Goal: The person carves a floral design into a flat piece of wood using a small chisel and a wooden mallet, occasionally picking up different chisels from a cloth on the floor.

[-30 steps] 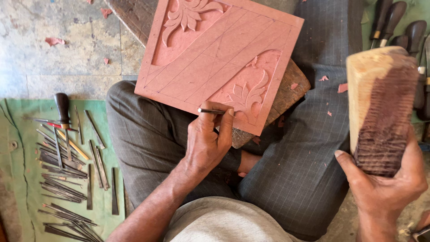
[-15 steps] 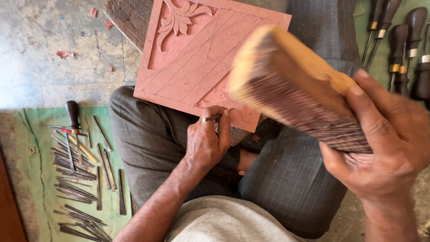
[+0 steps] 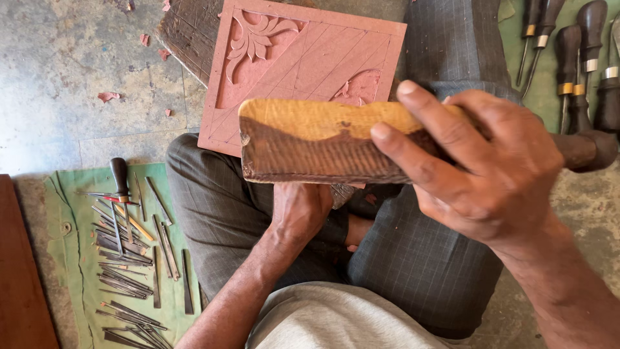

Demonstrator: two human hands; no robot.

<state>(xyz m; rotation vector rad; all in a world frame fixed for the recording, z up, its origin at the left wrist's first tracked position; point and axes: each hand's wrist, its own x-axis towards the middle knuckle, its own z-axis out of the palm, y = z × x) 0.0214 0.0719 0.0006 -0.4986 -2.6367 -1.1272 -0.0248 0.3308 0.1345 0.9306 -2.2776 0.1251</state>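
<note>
Head view looks down on your lap, where you sit cross-legged on the stone floor (image 3: 71, 97). Your right hand (image 3: 481, 174) is raised close to the camera, palm turned down, fingers (image 3: 413, 152) wrapped over the top of a wooden mallet (image 3: 323, 142) and closed firmly around it. The mallet lies almost level across the middle of the view, its pale top face up and its dark, ridged side toward you, its free end pointing left.

Your left hand (image 3: 300, 210) sits lower, just under the mallet, with the forearm running up from the bottom of the view. The mallet hides its fingers, so you cannot tell how far it is closed or whether it grips anything.

Beyond the mallet, a reddish carved panel (image 3: 290, 58) rests tilted on your knees, a leaf pattern cut into its upper left corner and straight lines scored across its face. A green cloth (image 3: 61, 194) on the floor at your left carries many thin metal chisels (image 3: 126, 258). Dark-handled tools (image 3: 575, 58) lie at your right.
</note>
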